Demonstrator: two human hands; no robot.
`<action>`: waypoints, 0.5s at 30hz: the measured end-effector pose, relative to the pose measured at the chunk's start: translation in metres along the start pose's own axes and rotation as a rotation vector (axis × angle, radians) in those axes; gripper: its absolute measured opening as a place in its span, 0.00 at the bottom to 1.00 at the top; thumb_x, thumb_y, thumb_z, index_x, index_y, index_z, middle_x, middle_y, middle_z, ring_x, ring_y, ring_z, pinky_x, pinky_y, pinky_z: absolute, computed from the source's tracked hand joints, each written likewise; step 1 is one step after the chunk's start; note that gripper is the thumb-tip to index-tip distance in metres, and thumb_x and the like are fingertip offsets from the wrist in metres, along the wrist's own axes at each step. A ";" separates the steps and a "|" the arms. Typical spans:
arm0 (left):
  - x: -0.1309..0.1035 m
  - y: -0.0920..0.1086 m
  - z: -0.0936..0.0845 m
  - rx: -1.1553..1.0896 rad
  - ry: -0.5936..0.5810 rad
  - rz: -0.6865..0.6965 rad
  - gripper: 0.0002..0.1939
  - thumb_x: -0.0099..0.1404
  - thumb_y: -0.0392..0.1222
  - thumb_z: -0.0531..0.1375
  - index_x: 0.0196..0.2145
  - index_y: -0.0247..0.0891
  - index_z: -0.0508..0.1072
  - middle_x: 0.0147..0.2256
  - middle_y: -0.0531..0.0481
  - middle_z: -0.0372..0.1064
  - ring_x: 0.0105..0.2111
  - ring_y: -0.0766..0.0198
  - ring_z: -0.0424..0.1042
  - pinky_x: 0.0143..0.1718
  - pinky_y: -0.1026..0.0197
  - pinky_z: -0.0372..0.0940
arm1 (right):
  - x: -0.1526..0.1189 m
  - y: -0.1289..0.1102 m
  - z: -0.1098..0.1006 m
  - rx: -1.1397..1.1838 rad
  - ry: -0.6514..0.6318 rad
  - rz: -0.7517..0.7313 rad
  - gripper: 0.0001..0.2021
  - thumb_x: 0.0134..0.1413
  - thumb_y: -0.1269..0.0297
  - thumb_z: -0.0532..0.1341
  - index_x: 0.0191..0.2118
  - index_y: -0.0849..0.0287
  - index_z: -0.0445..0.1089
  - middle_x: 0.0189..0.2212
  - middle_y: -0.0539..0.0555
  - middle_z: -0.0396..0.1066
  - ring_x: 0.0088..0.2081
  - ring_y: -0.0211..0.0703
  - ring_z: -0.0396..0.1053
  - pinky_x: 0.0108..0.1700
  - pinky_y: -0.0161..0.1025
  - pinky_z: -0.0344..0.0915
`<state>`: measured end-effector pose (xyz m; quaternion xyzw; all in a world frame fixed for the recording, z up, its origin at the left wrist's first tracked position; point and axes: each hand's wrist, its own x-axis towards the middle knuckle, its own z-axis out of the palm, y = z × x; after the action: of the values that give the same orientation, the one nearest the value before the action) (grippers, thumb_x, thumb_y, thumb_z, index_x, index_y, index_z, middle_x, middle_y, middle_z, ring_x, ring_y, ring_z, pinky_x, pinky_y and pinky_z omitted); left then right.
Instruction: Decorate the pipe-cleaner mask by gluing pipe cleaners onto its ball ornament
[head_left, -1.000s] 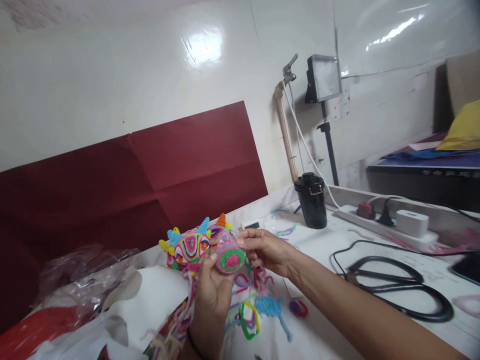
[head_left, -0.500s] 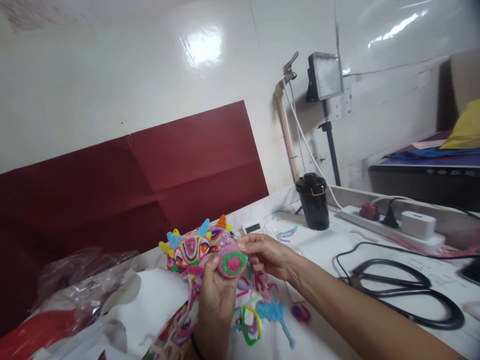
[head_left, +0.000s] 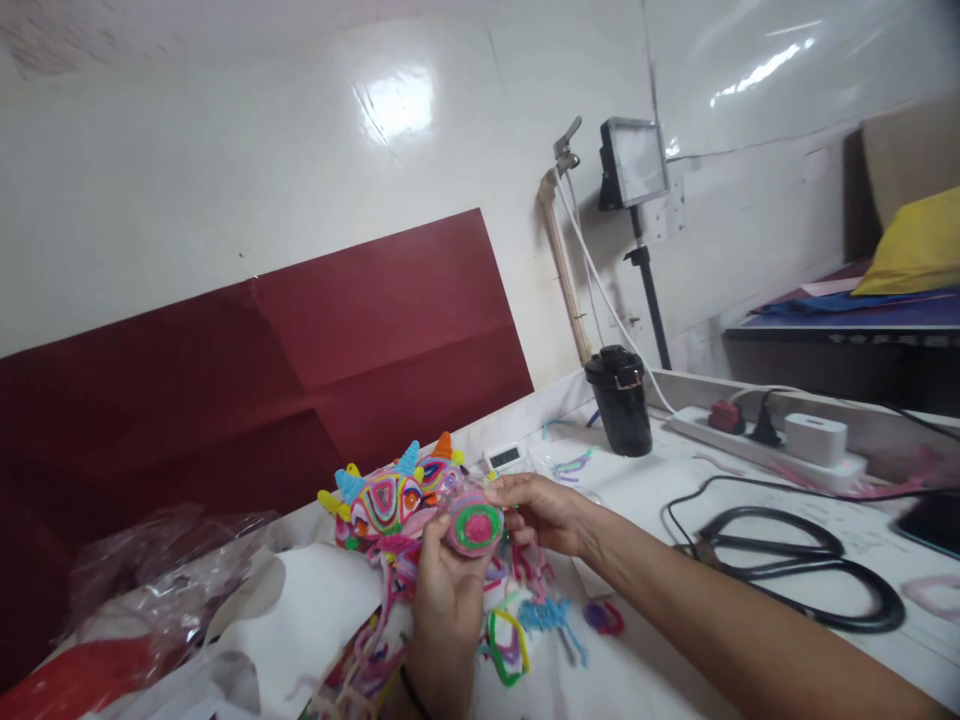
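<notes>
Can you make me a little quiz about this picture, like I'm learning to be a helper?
1. True or false: the left hand holds the round pink-and-green piece.
2. What is on the wall behind the table? A) a clock; B) a dark red sheet; C) a mirror.
3. Fill in the colour: the lidded cup near the power strip is ____.

Key: 1 true; 2 B; 3 black.

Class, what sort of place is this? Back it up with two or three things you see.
Probably a small craft workroom: colourful fuzzy horned figures, loose light-blue fuzzy pieces and large black-handled scissors lie on a white worktable.
</notes>
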<state>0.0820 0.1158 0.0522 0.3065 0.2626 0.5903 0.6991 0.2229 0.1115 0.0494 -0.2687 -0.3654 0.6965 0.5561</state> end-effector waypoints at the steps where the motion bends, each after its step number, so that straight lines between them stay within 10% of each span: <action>1: 0.000 0.000 0.000 -0.025 -0.007 -0.026 0.09 0.47 0.35 0.64 0.28 0.39 0.70 0.28 0.48 0.75 0.32 0.58 0.74 0.38 0.53 0.70 | 0.000 0.000 0.000 -0.002 0.004 0.002 0.19 0.30 0.66 0.73 0.22 0.60 0.61 0.13 0.41 0.55 0.15 0.26 0.45 0.18 0.29 0.34; 15: 0.000 -0.004 -0.002 -0.081 -0.048 -0.046 0.04 0.52 0.36 0.63 0.28 0.37 0.70 0.28 0.48 0.74 0.30 0.62 0.74 0.35 0.60 0.70 | -0.001 0.004 -0.005 0.010 -0.016 0.022 0.19 0.31 0.65 0.74 0.22 0.60 0.61 0.14 0.40 0.52 0.17 0.27 0.43 0.19 0.30 0.34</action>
<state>0.0831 0.1157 0.0475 0.2859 0.2289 0.5766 0.7303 0.2250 0.1115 0.0433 -0.2644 -0.3634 0.7065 0.5467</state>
